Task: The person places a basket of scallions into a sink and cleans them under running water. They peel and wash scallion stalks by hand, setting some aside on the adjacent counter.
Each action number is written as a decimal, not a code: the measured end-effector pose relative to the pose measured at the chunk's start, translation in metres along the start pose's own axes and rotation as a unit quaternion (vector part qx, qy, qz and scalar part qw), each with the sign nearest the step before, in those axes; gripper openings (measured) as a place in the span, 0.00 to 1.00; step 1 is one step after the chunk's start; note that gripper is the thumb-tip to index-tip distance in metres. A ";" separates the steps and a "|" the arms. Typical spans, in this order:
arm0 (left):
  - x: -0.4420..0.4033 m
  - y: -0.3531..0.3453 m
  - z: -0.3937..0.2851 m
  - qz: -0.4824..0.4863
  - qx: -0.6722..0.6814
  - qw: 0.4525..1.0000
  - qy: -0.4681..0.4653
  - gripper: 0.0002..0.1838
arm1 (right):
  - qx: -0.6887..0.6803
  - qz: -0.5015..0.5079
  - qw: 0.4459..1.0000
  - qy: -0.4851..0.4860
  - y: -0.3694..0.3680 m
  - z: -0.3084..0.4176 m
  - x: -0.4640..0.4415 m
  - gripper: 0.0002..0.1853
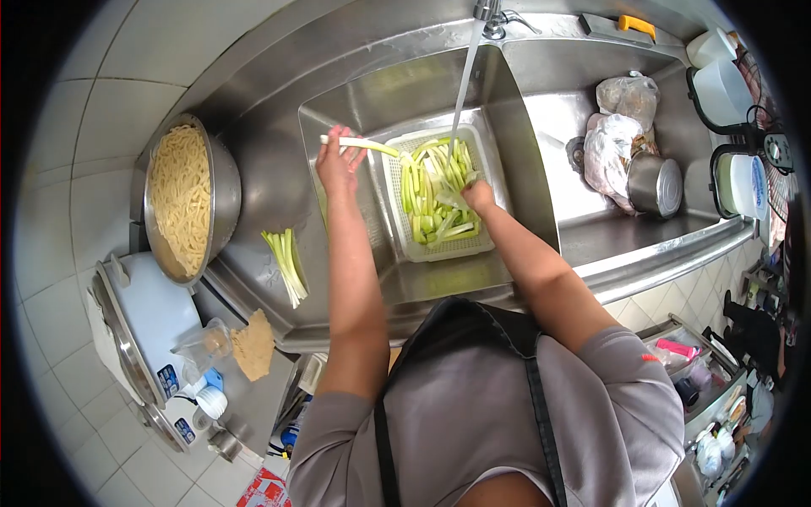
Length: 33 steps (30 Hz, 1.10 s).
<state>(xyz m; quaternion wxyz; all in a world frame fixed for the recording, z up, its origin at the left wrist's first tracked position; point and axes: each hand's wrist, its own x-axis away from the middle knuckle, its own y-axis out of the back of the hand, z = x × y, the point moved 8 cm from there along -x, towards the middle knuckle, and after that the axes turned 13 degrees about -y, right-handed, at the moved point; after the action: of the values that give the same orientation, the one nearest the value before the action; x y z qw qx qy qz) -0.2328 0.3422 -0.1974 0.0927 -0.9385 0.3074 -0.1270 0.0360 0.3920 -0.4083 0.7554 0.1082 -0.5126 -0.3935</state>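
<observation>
My left hand is raised over the left side of the sink basin, closed on a long green-and-white scallion stalk. The stalk's white end points left, and its green end reaches over the white plastic basket. Several pale green stalks and cut pieces fill the basket on the basin floor. My right hand is at the basket's right side, its fingers curled around some green stalk pieces, partly hidden. Water runs from the faucet into the basket. A small bunch of stalks lies on the steel counter to the left.
A large metal bowl of noodles stands at the far left. Plastic bags and a metal pot sit in the right basin. A yellow-handled tool rests behind it. Lids and a plastic cup are at the lower left.
</observation>
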 end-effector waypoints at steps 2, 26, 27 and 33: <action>-0.002 -0.001 -0.008 0.000 -0.019 1.000 -0.006 0.20 | 0.163 0.027 0.985 0.055 -0.012 0.004 -0.004 0.10; 0.058 -0.159 0.103 0.385 -0.083 0.918 0.043 0.14 | -0.097 0.036 0.972 0.212 0.208 0.205 0.017 0.06; 0.065 -0.149 0.107 0.388 -0.070 0.916 0.073 0.14 | -0.063 0.044 0.972 0.221 0.196 0.204 0.014 0.05; 0.087 -0.094 0.126 0.419 -0.135 0.888 0.132 0.16 | -0.129 0.172 0.959 0.184 0.157 0.188 0.010 0.06</action>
<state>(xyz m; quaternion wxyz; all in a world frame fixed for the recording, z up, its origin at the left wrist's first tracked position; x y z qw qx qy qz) -0.0755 0.3767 -0.2779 -0.0321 -0.7005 0.6955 -0.1568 -0.0479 0.5340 -0.2277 0.9006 -0.0092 -0.3207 -0.2932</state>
